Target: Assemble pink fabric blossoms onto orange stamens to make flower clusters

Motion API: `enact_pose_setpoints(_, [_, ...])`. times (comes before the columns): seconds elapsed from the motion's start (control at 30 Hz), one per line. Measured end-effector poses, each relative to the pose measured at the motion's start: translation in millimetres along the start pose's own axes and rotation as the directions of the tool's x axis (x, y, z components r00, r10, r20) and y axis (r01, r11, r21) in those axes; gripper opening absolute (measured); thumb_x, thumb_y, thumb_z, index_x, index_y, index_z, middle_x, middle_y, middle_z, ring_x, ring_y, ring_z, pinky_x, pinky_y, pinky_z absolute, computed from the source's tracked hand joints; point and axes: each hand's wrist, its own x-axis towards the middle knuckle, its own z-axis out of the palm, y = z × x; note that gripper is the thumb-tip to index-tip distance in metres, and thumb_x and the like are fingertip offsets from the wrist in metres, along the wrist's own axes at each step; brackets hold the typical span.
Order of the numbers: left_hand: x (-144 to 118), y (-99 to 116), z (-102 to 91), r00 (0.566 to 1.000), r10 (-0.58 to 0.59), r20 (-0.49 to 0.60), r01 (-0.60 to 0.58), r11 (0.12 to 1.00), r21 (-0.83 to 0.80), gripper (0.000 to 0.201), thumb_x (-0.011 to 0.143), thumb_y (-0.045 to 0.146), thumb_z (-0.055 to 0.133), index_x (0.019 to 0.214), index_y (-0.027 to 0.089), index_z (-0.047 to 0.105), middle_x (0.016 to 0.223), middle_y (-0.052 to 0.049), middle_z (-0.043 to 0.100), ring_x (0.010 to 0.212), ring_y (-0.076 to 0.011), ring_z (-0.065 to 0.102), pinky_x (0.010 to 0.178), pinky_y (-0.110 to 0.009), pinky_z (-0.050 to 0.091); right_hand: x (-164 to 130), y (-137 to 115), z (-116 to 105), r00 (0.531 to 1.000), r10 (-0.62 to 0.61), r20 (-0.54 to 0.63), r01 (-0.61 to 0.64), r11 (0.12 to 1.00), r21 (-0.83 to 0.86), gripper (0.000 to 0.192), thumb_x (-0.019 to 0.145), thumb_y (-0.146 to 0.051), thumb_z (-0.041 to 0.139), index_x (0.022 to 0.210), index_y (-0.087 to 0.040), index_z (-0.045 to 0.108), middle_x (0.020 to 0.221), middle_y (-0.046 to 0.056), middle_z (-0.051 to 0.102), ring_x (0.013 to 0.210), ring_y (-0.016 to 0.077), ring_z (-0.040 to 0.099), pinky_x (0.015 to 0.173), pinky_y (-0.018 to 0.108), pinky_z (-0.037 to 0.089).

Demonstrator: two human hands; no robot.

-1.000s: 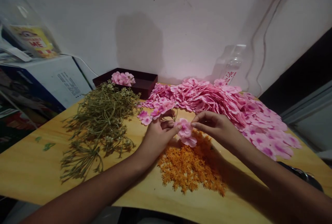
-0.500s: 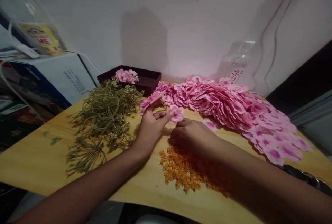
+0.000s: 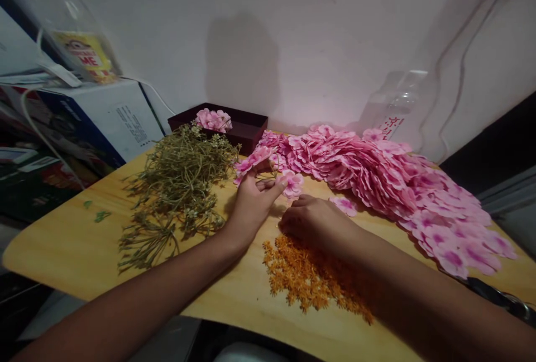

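The left hand (image 3: 253,203) grasps two visible pink blooms (image 3: 291,183), one at its thumb tip, one just beyond its fingers; the right hand (image 3: 307,218) is curled near the first, its grip on anything impossible to tell; beside it lies one loose pink petal piece (image 3: 344,206); one orange floret heap (image 3: 310,281) spreads on the worktop (image 3: 234,298); farther out, one green stem bundle (image 3: 184,175), one pink petal heap (image 3: 368,175), one dark tray (image 3: 251,122) holding one pink cluster (image 3: 213,120).
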Motion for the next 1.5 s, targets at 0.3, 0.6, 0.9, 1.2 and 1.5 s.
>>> enact_pose_setpoints(0.3, [1, 2, -1.1, 1.000, 0.028, 0.015, -0.028, 0.999, 0.026, 0.042, 0.067, 0.017, 0.070, 0.105, 0.018, 0.053, 0.105, -0.006, 0.064, 0.089, -0.0143, 0.064, 0.084, -0.028, 0.049, -7, 0, -28, 0.986, 0.160, -0.053, -0.112, 0.857, 0.503, 0.011, 0.080, -0.027, 0.061, 0.082, -0.019, 0.068, 0.077, 0.002, 0.069, 0.067, 0.0131, 0.062, 0.061, 0.024, 0.046])
enact_pose_setpoints(0.6, [-4, 6, 1.4, 0.998, -0.033, 0.059, 0.032, 0.999, 0.016, 0.041, 0.067, 0.023, 0.072, 0.102, 0.015, 0.052, 0.099, -0.009, 0.067, 0.093, -0.0192, 0.065, 0.085, -0.034, 0.052, 3, 11, -27, 0.865, 0.433, -0.253, -0.053, 0.581, 0.812, 0.015, 0.070, -0.034, 0.072, 0.079, -0.022, 0.071, 0.106, 0.006, 0.068, 0.096, 0.0205, 0.063, 0.079, 0.034, 0.050])
enact_pose_setpoints(0.9, [-6, 7, 2.9, 0.994, -0.066, 0.084, 0.070, 0.997, -0.041, 0.051, 0.067, 0.021, 0.073, 0.113, 0.015, 0.051, 0.108, -0.011, 0.065, 0.096, -0.0202, 0.065, 0.091, -0.036, 0.049, 6, 9, -26, 0.877, 0.446, -0.179, -0.078, 0.500, 0.863, 0.016, 0.068, -0.031, 0.073, 0.077, -0.019, 0.069, 0.077, 0.002, 0.068, 0.075, 0.0153, 0.062, 0.074, 0.031, 0.048])
enact_pose_setpoints(1.2, [-8, 7, 3.4, 0.992, -0.006, 0.125, 0.009, 1.000, -0.024, 0.038, 0.068, 0.020, 0.072, 0.102, 0.015, 0.056, 0.099, -0.008, 0.067, 0.093, -0.0188, 0.065, 0.090, -0.034, 0.049, 5, 13, -22, 0.920, 0.378, 0.104, -0.123, 0.028, 0.992, 0.018, 0.064, -0.023, 0.079, 0.077, -0.018, 0.068, 0.079, 0.001, 0.070, 0.074, 0.0123, 0.066, 0.068, 0.023, 0.052])
enact_pose_setpoints(1.5, [-10, 8, 5.1, 0.993, 0.004, 0.117, -0.002, 1.000, -0.013, 0.042, 0.069, 0.016, 0.070, 0.108, 0.016, 0.055, 0.108, -0.009, 0.064, 0.096, -0.0175, 0.063, 0.091, -0.034, 0.049, 4, 12, -26, 0.922, 0.362, 0.135, -0.133, -0.029, 0.991, 0.020, 0.064, -0.015, 0.078, 0.079, -0.019, 0.065, 0.080, 0.000, 0.072, 0.074, 0.0122, 0.068, 0.070, 0.023, 0.054])
